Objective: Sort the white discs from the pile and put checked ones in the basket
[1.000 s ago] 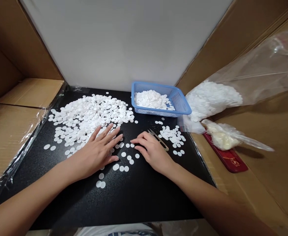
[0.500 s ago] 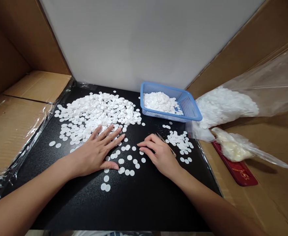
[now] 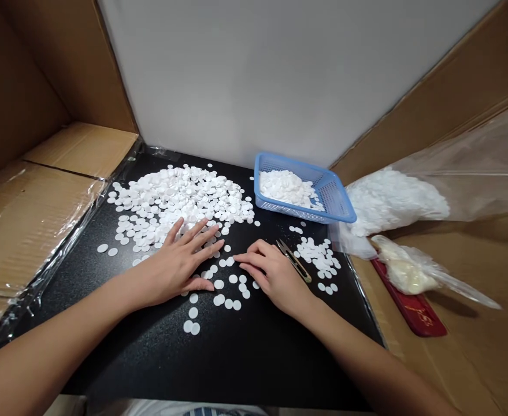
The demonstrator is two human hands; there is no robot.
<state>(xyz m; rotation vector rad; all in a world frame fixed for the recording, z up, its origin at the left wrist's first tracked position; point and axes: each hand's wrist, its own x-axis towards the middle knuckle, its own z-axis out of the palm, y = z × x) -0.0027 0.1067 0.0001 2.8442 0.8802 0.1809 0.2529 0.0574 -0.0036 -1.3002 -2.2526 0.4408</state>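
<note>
My left hand [image 3: 178, 263] lies palm down with its fingers spread, at the near edge of a large heap of small white round discs [image 3: 188, 190]. Its fingertips rest among the loose discs, and the palm hides some of them. My right hand [image 3: 275, 274] is bent low over the black tabletop, its index finger stretched toward a loose disc [image 3: 230, 261] and touching or nearly touching it. A narrow gap shows between that finger and the thumb, with nothing visibly held. Thread snips [image 3: 295, 261] lie just beyond the right hand, beside a smaller group of discs [image 3: 318, 254].
A blue plastic basket [image 3: 306, 216] partly filled with discs stands against the grey wall. On the right are a clear bag of white pieces [image 3: 396, 199], a knotted bag with pale yellow contents [image 3: 407, 268] and a red packet [image 3: 422, 318]. Cardboard [image 3: 41, 208] borders the left side.
The view has shifted slightly. My right hand has moved a little left, its fingertip now at a loose disc, and the snips are more exposed. My left hand stays spread by the heap.
</note>
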